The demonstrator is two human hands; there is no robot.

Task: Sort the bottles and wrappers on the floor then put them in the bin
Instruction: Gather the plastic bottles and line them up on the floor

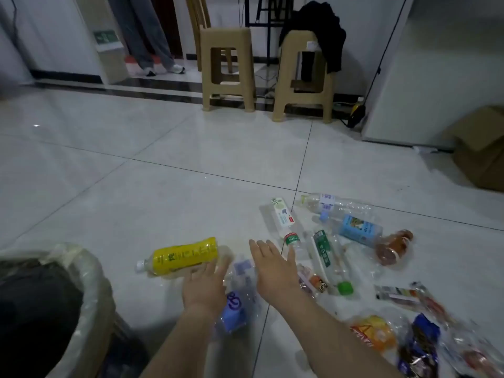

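Plastic lining is covering the bin (91,268) at the near left. Its inside is reading dark, and we are unable to confirm any item in it. We are therefore judging the binning stage as not yet begun.

Moving right, a yellow-labelled bottle (181,259) is lying on its side on the floor (136,192). The left hand (203,287) is reaching toward it with fingers straight and holding nothing; we cannot tell whether the fingertips are touching it. A crushed clear bottle (237,300) with a blue label is lying between the two hands. The right hand (274,268) is likewise spread flat, gripping nothing, just left of the main bottle cluster (335,236).

We are judging the sorting as partly done. Bottles are lying mostly together at the far right, and wrappers (395,336) are gathering at the near right, though one small orange wrapper (316,282) is sitting among the bottles.

Count: we are recording one bin and at least seven bottles, two by the hands and five or more in the cluster. We are also recording at least four wrappers. Blur at the near right is preventing a firmer figure.
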